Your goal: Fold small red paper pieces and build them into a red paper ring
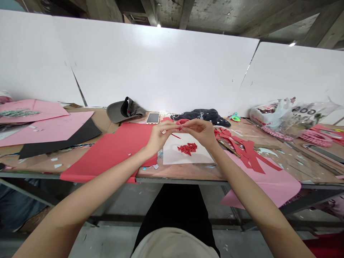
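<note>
Two hands: left hand (161, 136) and right hand (201, 133) are raised just above the counter (188, 172), fingers bunched and fingertips pinching, with neither hand spread.

Red paper curl: a narrow, tightly bent paper strip (182, 122) lies between the hands, its long axis running left to right. It sits closest to the right hand's fingertips, which appear to pinch it; its exact grip is partly hidden.

Thin red strip: a slender paper sliver (176, 136) slants down and right from the left hand's fingertips, toward the white sheet. Whether it joins the curl cannot be told.

White sheet: a smooth, flat rectangle (188, 152) lies below and between the hands, bearing a small heap of pointed red paper pieces (187, 148).

Left side: a broad matte red sheet (107, 154) overhangs the near counter edge, beside pink and black sheets.

Right side: long cut red paper strips (248, 154) cross a pink sheet (268, 184), which also overhangs the edge.

Far side: a gray cap (125, 110), a phone (153, 118), dark cloth (201, 115) and plastic bags (279, 116) lie along a white board (139, 64).
</note>
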`<state>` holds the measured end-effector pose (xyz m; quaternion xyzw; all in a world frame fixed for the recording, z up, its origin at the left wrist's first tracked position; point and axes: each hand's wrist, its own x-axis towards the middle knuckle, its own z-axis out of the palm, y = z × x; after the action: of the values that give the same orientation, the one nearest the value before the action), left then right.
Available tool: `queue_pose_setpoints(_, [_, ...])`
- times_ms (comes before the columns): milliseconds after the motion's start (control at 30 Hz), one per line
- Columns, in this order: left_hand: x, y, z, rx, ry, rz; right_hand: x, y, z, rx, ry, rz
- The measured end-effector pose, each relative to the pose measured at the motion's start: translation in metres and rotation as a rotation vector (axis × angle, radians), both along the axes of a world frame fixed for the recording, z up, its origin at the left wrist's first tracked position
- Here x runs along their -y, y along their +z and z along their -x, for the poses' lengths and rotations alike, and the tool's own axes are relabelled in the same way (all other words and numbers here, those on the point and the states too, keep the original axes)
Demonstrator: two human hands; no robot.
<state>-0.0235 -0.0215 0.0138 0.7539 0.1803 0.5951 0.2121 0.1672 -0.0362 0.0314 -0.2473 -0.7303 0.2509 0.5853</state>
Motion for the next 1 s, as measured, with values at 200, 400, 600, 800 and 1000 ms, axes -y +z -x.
queue_pose_setpoints(200, [0.0,0.0,0.0,-0.001,-0.01,0.013,0.001,0.0,-0.001,0.019,0.007,-0.038])
queue_pose_setpoints(400, [0.0,0.0,-0.002,0.002,0.014,0.021,0.001,-0.002,-0.002,0.102,-0.049,-0.244])
queue_pose_setpoints(600, [-0.001,0.0,-0.002,-0.025,0.047,0.064,-0.001,0.001,-0.004,0.18,-0.16,-0.261])
queue_pose_setpoints(800, [-0.006,-0.004,-0.001,-0.043,0.014,0.107,-0.007,0.0,-0.007,0.146,-0.118,-0.111])
queue_pose_setpoints(1000, [-0.009,-0.005,0.0,-0.106,0.002,0.112,-0.009,-0.001,-0.006,0.156,-0.091,-0.008])
